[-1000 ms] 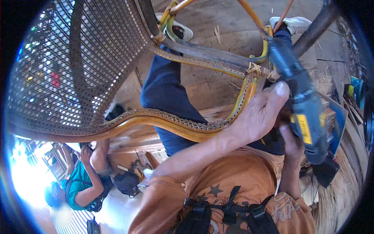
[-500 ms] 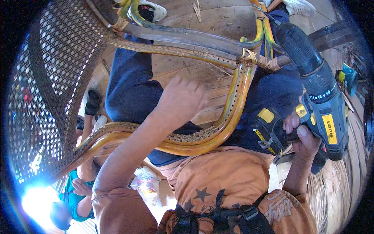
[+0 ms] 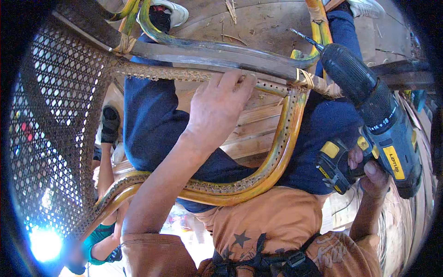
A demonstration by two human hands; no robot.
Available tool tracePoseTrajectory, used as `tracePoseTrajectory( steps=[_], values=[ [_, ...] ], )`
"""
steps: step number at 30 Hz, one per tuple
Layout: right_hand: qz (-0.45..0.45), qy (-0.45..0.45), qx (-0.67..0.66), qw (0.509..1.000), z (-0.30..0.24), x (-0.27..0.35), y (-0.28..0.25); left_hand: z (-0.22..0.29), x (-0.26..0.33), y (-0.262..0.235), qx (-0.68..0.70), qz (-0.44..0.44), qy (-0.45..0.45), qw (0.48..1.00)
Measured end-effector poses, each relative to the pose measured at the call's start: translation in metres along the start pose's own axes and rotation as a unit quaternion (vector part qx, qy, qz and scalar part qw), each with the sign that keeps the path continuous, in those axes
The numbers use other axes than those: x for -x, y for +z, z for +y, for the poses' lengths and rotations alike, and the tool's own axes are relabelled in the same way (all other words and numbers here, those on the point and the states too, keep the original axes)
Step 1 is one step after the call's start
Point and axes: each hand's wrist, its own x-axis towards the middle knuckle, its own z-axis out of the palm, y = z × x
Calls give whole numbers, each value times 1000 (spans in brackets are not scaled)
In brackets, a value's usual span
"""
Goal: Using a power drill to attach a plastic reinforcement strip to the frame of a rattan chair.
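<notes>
- Head view shows the left hand [image 3: 217, 108] laid palm-down over the far rail of a rattan chair frame [image 3: 277, 157], fingers curled onto the perforated top edge, steadying it.
- The right hand [image 3: 369, 173] is wrapped tight round the grip of a blue and yellow cordless drill [image 3: 374, 120], a finger near the trigger.
- The drill points far and left; its bit [image 3: 304, 38] sits free in the air just beyond the frame's bound corner joint [image 3: 307, 79], not touching the cane.
- The frame lies across the person's lap, over blue trousers [image 3: 152, 129] and an orange shirt [image 3: 272, 221], its curved yellow rail sweeping near and its woven cane panel [image 3: 55, 129] filling the left.
- A dark bent rod [image 3: 207, 51] runs along the far edge, just beyond the left fingers.
- By the look of it, the step in hand is lining the drill up on the rail near the corner joint; the next move seems to call for lowering the bit squarely onto one spot while the left hand keeps the rail from twisting, fingers well clear of the tip.
- Beyond lie a wooden floor [image 3: 272, 23] with cane scraps, and another person in a teal top [image 3: 101, 240] at the near left.
</notes>
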Motion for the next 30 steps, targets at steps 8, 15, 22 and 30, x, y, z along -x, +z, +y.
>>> tracePoseTrajectory(
  steps=[8, 15, 22, 30],
  values=[
    [8, -3, 76, 997, -15, -17, 13, -4, -15, 14, 93, 31, -77, 992],
    [215, 177, -105, 955, 0, 1, -23, 14, 12, -1, 99, -230, 4, 968],
    [-37, 185, -6, 982, -16, -16, -22, 114, -21, -22, 920, -77, -294, 248],
    [-195, 174, 176, 949, -44, -50, -6, 117, -25, -4, 964, -23, -246, 96]
  ],
)
